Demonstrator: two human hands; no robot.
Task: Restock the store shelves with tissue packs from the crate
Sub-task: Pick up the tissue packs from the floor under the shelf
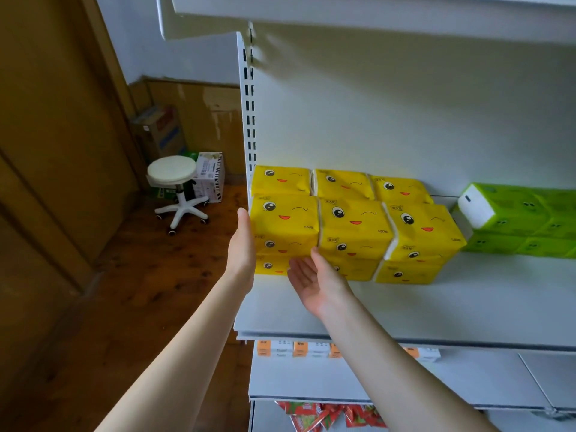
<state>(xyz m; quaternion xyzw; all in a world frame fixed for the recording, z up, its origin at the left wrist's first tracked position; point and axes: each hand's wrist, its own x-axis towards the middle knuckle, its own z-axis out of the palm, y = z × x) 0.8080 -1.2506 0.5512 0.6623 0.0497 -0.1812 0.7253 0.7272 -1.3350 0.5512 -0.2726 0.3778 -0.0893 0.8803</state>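
Several yellow tissue packs (352, 226) with smiling faces are stacked in two rows at the left end of the white shelf (436, 307). My left hand (242, 244) lies flat, fingers straight, against the left side of the front-left stack (283, 226). My right hand (314, 280) is palm up with relaxed fingers, fingertips touching the lower front of that same stack. Neither hand holds anything. No crate is in view.
Green tissue packs (523, 222) are stacked at the shelf's right. Another shelf (374, 14) hangs overhead. Lower shelves carry orange-and-white boxes (299, 349) and red packets (330, 416). A white stool (176, 182) and cardboard boxes (210, 176) stand on the wooden floor at left.
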